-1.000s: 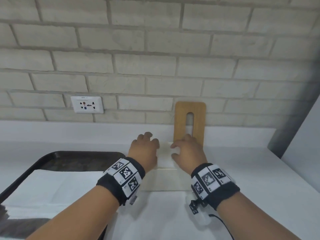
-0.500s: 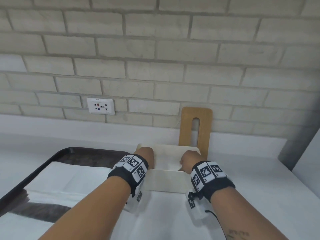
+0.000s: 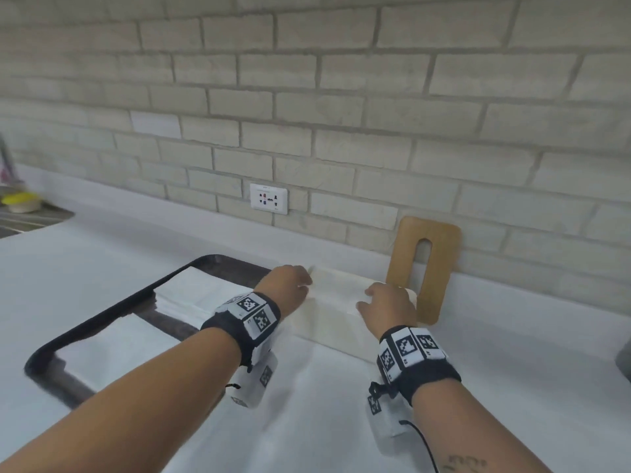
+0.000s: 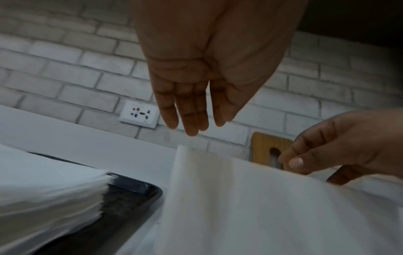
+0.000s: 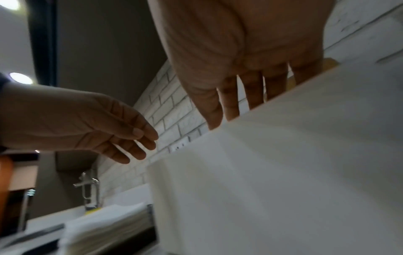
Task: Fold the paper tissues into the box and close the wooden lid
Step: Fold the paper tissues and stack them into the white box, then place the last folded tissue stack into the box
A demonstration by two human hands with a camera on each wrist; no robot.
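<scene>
A white box [image 3: 334,319] stands on the counter with its top uncovered; it fills the lower right of the left wrist view [image 4: 261,207] and of the right wrist view [image 5: 283,172]. The wooden lid [image 3: 444,268], with a long slot, leans upright on the wall behind the box. My left hand [image 3: 290,285] hovers over the box's left end with its fingers [image 4: 191,124] straight and holds nothing. My right hand [image 3: 386,303] is at the right end; its fingers [image 5: 253,89] dip behind the box's rim, tips hidden. White tissues [image 3: 198,295] are stacked on a dark tray [image 3: 112,314].
The tray lies left of the box and touches it. A wall socket [image 3: 268,198] sits in the brick wall behind. A sink with a yellow item [image 3: 20,199] is at the far left, its tap [image 5: 87,186] beyond the tray. A dark object [image 3: 626,363] shows at the right edge.
Half a second ago both hands were pushed down into the box. They have since risen, and the left hand has shifted to the box's left end. My view has swung.
</scene>
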